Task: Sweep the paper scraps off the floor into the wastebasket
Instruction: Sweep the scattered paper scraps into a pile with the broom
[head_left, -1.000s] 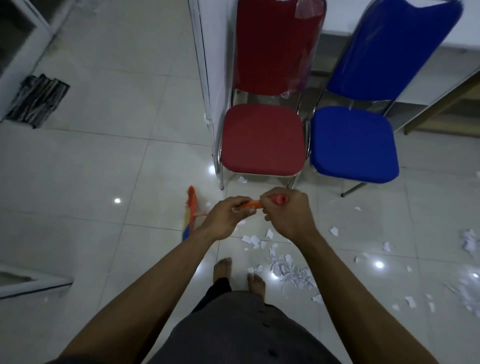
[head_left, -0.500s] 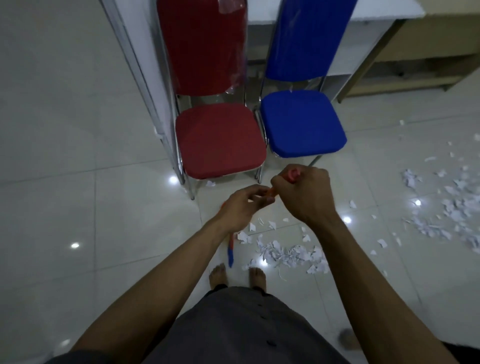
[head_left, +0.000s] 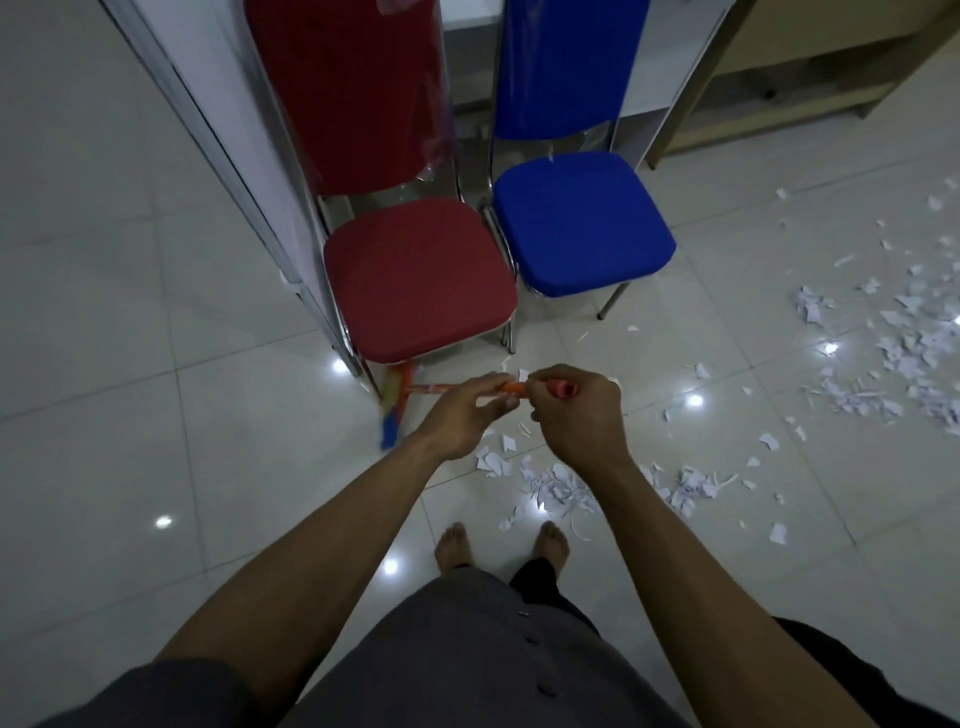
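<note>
— Tiled floor (head_left: 130, 364) lies open on the left. What blocks the way ahead?
— A red chair (head_left: 415, 280) and a blue chair (head_left: 582, 223), side by side, with a white panel (head_left: 270, 171) beside the red one.
— And the broom (head_left: 436, 387)?
— The left hand (head_left: 462, 415) and right hand (head_left: 576, 415) grip its orange handle close together. Its head is by the red chair's leg. Paper scraps (head_left: 556, 488) lie beneath the hands and farther right.
</note>
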